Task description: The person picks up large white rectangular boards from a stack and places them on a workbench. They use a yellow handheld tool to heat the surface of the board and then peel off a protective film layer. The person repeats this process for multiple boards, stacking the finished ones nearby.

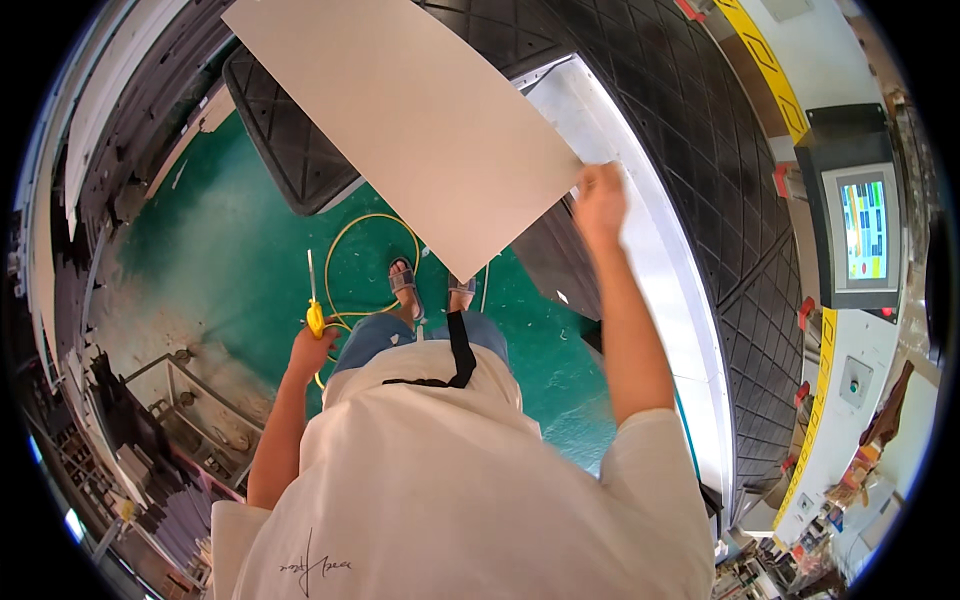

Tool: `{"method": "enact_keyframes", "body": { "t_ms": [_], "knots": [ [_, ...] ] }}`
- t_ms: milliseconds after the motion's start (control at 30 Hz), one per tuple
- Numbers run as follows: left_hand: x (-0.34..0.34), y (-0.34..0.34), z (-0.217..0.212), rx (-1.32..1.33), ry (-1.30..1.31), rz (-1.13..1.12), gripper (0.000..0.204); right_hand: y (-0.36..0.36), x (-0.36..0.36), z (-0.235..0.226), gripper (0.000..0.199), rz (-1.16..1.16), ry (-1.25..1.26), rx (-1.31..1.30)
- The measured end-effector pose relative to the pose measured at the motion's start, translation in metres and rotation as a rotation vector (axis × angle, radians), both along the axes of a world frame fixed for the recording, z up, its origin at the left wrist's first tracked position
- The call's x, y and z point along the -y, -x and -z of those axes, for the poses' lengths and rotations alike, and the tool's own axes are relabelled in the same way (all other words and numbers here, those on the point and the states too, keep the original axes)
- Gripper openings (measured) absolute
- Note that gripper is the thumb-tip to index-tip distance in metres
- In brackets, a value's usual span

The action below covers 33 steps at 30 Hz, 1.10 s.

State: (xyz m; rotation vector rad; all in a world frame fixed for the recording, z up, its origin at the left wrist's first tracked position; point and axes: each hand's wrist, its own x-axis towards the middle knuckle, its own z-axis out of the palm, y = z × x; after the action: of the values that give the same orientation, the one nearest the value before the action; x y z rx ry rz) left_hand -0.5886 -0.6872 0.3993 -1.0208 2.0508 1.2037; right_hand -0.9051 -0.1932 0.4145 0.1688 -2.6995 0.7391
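Note:
A large flat beige sheet (420, 120) stretches from the top left toward the middle, one corner pointing down near my feet. My right hand (602, 205) is closed on its right-hand corner, fingers pinched at the edge. Low on the left, my left hand (312, 350) wraps round a yellow air blow gun (316, 318), whose thin metal nozzle points up and away from me. A yellow hose (330, 262) loops from the gun across the floor.
Beside the sheet lies a dark ribbed bed (690, 190) with a white metal edge (668, 270). A control panel with a lit screen (864, 228) stands at the right. Dark panels (290, 150) sit under the sheet. A metal cart frame (190, 400) is at lower left on the green floor (215, 215).

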Motion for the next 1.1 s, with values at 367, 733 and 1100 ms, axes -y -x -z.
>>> {"method": "enact_keyframes", "body": {
  "t_ms": [367, 733, 1100],
  "knots": [
    [0.051, -0.081, 0.02, 0.103, -0.011, -0.132, 0.039, 0.019, -0.035, -0.027, 0.009, -0.239, -0.088, 0.035],
    [-0.085, 0.137, -0.048, -0.381, -0.04, 0.202, 0.046, 0.023, -0.021, -0.025, 0.009, -0.251, -0.142, 0.082],
    [-0.135, 0.226, -0.046, -0.298, -0.176, 0.072, 0.044, -0.105, 0.091, -0.027, 0.026, -0.407, -0.047, 0.307]
  ]
}}
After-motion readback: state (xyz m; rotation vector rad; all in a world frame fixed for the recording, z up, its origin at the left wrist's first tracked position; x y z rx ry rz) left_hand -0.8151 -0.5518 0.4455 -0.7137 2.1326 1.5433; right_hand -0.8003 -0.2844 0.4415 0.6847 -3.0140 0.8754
